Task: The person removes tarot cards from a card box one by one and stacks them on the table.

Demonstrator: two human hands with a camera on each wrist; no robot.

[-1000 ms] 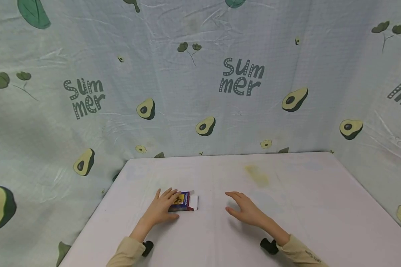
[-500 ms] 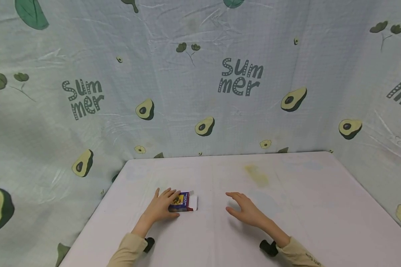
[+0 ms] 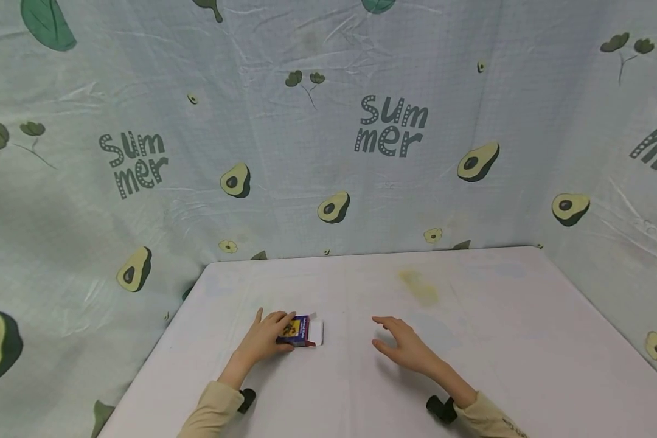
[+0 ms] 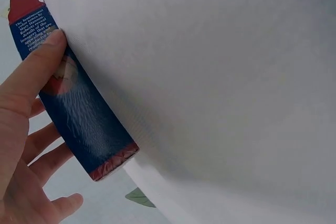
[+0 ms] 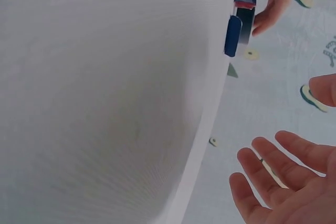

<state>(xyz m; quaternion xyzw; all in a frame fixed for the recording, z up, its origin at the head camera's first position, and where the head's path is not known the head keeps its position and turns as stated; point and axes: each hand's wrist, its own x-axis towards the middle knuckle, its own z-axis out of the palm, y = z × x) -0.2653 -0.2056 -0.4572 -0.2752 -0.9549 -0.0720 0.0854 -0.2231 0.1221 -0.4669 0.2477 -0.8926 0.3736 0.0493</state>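
Note:
A small blue card box (image 3: 300, 332) with red ends and a yellow picture on top lies on the table, left of the middle. My left hand (image 3: 263, 338) grips it, the thumb on the near side and the other fingers over the top and far side. Small white print and a red end show on its side in the left wrist view. At its right end a flap (image 5: 233, 36) stands open, with a dark opening behind it. My right hand (image 3: 407, 348) hovers over the table to the right, fingers apart and loosely bent, holding nothing.
A white cloth covers the table (image 3: 471, 316), with a yellowish stain (image 3: 419, 288) toward the back. Behind and at the sides hangs a pale curtain (image 3: 285, 134) printed with avocados and "summer". A black wrist camera (image 3: 441, 409) sits under the right wrist.
My left thumb has drawn in against the near side of the card box, and the fingers have closed a little. The right hand stays nearly still.

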